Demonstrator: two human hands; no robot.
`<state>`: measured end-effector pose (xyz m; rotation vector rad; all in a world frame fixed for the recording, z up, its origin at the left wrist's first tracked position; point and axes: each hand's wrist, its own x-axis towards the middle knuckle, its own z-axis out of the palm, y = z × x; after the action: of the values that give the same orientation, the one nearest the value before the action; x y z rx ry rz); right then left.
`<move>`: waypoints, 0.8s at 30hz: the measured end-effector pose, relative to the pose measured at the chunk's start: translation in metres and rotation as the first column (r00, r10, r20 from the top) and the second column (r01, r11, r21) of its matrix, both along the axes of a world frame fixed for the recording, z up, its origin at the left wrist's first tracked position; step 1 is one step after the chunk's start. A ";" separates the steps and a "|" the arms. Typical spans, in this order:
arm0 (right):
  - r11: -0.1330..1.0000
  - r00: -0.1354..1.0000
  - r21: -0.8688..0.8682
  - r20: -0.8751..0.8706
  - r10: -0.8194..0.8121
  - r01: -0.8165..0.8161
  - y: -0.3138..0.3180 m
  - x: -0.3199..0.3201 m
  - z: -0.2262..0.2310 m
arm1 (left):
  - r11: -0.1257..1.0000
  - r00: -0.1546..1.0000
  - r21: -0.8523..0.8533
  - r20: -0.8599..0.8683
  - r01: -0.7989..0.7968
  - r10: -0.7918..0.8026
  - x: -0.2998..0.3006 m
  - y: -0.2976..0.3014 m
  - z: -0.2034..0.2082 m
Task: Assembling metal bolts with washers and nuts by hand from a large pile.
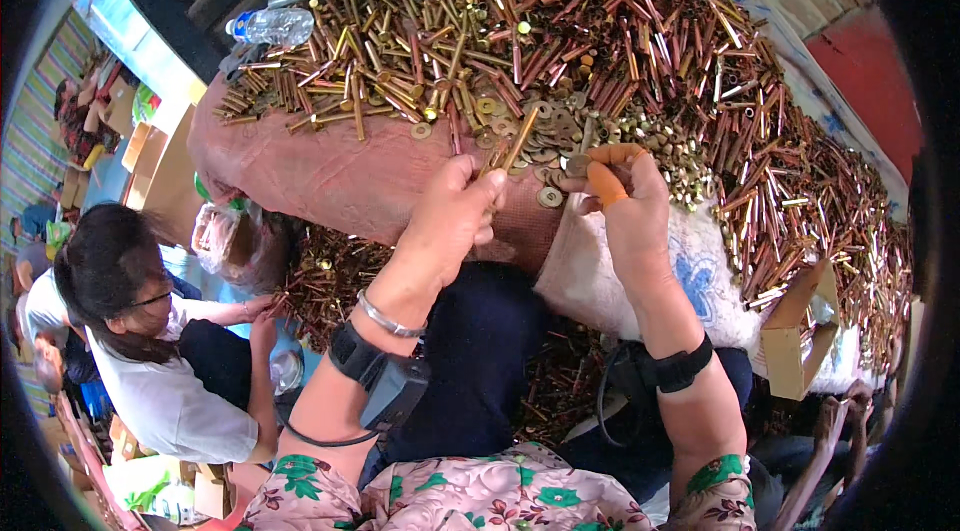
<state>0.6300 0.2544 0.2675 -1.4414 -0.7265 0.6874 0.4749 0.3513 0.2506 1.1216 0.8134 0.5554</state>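
While our left hand [455, 209] clamps a golden bolt [523, 134] and our right hand [636, 206], apart, seemingly a washer [577, 166], these look unjoined, with many loose washers [552, 133] left beyond.

Head cam: left fisheye of the worn pair, looking down and forward over the wearer's lap [465, 366]. View was upright, unmirrored. Forearms [330, 396] entered from the lower edge; left hand [448, 221] and right hand [637, 206] sat close, mid-frame. Metal-parts pile [620, 31] spanned top to right, beyond the hands. Co-worker [170, 371] showed at left, off to the side. Corners went black, straight edges bowed near the rim.
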 end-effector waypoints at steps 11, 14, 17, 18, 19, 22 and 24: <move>0.991 0.990 0.129 -0.141 -0.016 0.035 -0.018 0.001 0.006 | 0.972 0.976 -0.182 0.182 0.150 -0.117 0.003 -0.057 0.010; 0.983 0.993 0.181 -0.120 0.000 0.022 -0.017 0.006 0.002 | 0.970 0.972 -0.191 0.207 0.151 -0.110 0.003 -0.060 0.008; 0.982 0.993 0.167 -0.087 -0.076 0.090 -0.019 0.007 0.002 | 0.969 0.970 -0.186 0.210 0.163 -0.123 0.003 -0.063 0.007; 0.982 0.993 0.165 -0.086 -0.077 0.091 -0.020 0.009 0.002 | 0.968 0.967 -0.176 0.214 0.180 -0.141 0.004 -0.064 0.007; 0.984 0.996 0.163 -0.057 -0.068 0.077 -0.020 0.012 0.001 | 0.967 0.966 -0.177 0.215 0.181 -0.142 0.005 -0.066 0.007; 0.988 0.997 0.140 0.041 -0.065 0.059 -0.024 0.009 -0.002 | 0.966 0.964 -0.177 0.221 0.188 -0.147 0.009 -0.070 0.007; 0.992 0.995 0.118 0.083 -0.057 0.047 -0.027 0.009 -0.004 | 0.962 0.961 -0.181 0.222 0.204 -0.162 0.010 -0.073 0.007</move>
<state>0.6388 0.2273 0.2633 -1.3854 -0.7810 0.5368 0.4854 0.2783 0.2575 0.9237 0.5650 0.4148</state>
